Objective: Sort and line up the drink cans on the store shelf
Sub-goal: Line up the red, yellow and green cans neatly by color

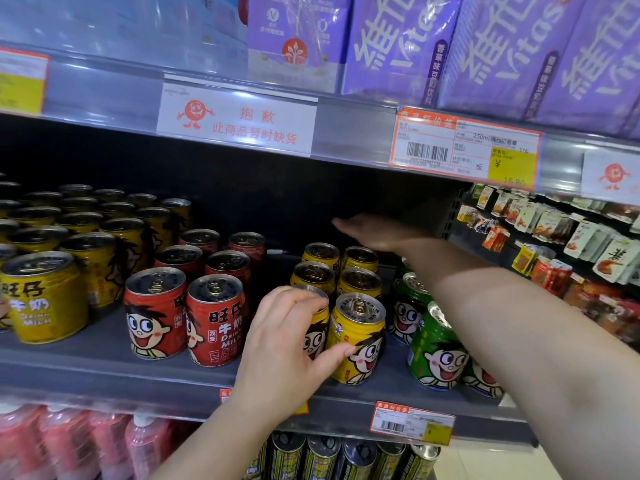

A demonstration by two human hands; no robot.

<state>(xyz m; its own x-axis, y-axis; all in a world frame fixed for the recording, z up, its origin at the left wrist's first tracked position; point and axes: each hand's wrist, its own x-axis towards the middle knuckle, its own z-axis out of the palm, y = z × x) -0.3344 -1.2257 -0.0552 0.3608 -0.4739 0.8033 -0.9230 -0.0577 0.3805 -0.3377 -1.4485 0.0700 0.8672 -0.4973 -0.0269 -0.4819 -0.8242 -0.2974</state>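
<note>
At the front of the middle shelf (104, 372), the left hand (287, 344) is curled round a yellow can (317, 336), fingers over its rim and thumb reaching across to touch the neighbouring yellow can (358, 336). More yellow cans (337, 271) queue behind in two files. Red cans (187, 313) stand just to the left, green cans (434, 351) just to the right, and a big block of gold cans (45, 299) fills the far left.

These look like rigid little tins, full and fairly weighty, smooth-sided and likely slippery; a wrap round the body or a grip over the top rim seems the safest hold.

Over the back rows goes the right hand (367, 232), fingers stretched flat and holding nothing, reaching into the dark rear of the shelf. What it's aiming at, I can't make out. The forearm hides part of the green cans, and the held can's label is mostly covered.
</note>
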